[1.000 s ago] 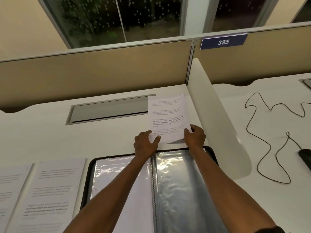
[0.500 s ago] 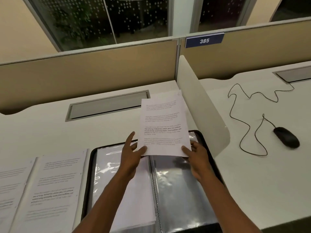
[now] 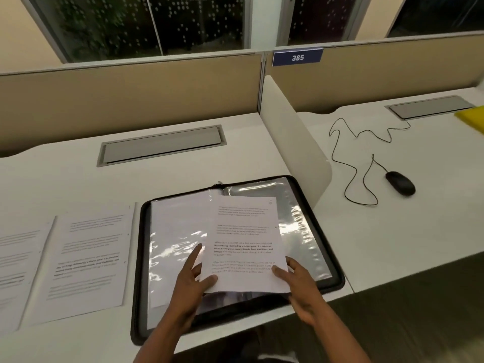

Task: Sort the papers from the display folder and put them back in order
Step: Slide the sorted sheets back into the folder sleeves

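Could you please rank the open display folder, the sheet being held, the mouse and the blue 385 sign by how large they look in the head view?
1. display folder
2. held sheet, gripped by the left hand and right hand
3. blue 385 sign
4. mouse
The sign and mouse look close in size, and the sign is farther away, so their order is unsure.

white desk [image 3: 65,179], display folder [image 3: 337,273], papers [image 3: 86,260], mouse [image 3: 400,182]

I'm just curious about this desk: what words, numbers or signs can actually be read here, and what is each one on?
"385": white digits on the blue sign fixed to the beige partition.
Held sheet, gripped by the left hand and right hand: printed paragraphs with some bold lines, too blurred to read.
Two sheets on the desk: printed text, also too blurred.
Mouse: no readable marking.
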The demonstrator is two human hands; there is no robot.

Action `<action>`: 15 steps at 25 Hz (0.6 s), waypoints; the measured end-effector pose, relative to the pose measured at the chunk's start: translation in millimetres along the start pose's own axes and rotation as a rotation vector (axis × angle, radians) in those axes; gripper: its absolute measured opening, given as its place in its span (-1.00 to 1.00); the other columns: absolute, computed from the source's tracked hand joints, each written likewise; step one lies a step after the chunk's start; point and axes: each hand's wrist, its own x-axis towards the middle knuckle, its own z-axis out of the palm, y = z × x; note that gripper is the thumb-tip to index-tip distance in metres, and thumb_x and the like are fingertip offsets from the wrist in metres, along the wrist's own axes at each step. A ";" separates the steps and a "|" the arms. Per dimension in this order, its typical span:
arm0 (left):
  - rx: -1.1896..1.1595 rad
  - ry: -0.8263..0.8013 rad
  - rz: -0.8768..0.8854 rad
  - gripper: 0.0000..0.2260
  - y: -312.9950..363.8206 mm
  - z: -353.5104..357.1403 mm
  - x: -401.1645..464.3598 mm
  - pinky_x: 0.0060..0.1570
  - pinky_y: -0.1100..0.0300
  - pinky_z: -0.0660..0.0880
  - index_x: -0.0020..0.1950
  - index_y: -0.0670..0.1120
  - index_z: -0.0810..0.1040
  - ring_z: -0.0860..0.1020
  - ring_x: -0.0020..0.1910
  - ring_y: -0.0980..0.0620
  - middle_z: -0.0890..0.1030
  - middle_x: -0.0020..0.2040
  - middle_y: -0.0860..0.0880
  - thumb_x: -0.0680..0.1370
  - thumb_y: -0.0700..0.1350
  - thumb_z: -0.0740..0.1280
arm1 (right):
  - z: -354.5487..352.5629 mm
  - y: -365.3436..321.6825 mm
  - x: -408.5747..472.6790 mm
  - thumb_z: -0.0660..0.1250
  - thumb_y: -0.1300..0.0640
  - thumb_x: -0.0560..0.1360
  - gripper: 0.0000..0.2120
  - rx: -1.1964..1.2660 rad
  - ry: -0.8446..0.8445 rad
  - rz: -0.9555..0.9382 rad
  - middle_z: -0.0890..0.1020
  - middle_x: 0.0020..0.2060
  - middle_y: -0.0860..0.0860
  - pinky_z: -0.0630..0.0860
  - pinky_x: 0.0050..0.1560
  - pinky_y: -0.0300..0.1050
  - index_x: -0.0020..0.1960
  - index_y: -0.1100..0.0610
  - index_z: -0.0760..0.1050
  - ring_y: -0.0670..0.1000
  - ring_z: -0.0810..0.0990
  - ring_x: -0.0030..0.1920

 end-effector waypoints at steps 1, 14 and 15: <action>-0.023 -0.003 -0.019 -0.30 -2.1 1.1 -8.2 -0.13 0.13 0.65 0.41 0.31 0.33 0.65 0.11 -0.01 0.69 0.11 0.07 0.49 -0.31 0.46 | 0.2 2.7 -9.7 0.41 0.14 0.56 -0.71 0.007 0.002 -0.004 0.69 0.16 0.07 0.61 0.21 0.12 0.27 0.05 0.55 0.13 0.65 0.17; 0.182 0.021 0.033 -0.30 -22.4 67.7 -56.9 0.29 -0.09 0.51 0.56 0.17 0.20 0.48 0.33 0.03 0.50 0.35 0.08 0.52 -0.10 0.47 | -25.8 40.0 -55.0 0.38 0.32 0.54 -0.69 0.194 0.199 -0.068 0.64 0.18 0.16 0.65 -0.04 0.05 0.24 0.12 0.49 0.17 0.62 0.16; 0.172 0.036 0.033 -0.36 -20.3 71.8 -56.5 0.26 -0.08 0.53 0.55 0.16 0.24 0.50 0.31 0.02 0.51 0.35 0.08 0.54 0.00 0.45 | -30.4 40.5 -55.3 0.38 0.34 0.54 -0.69 0.201 0.208 -0.060 0.64 0.18 0.15 0.64 -0.01 0.06 0.24 0.13 0.49 0.17 0.62 0.16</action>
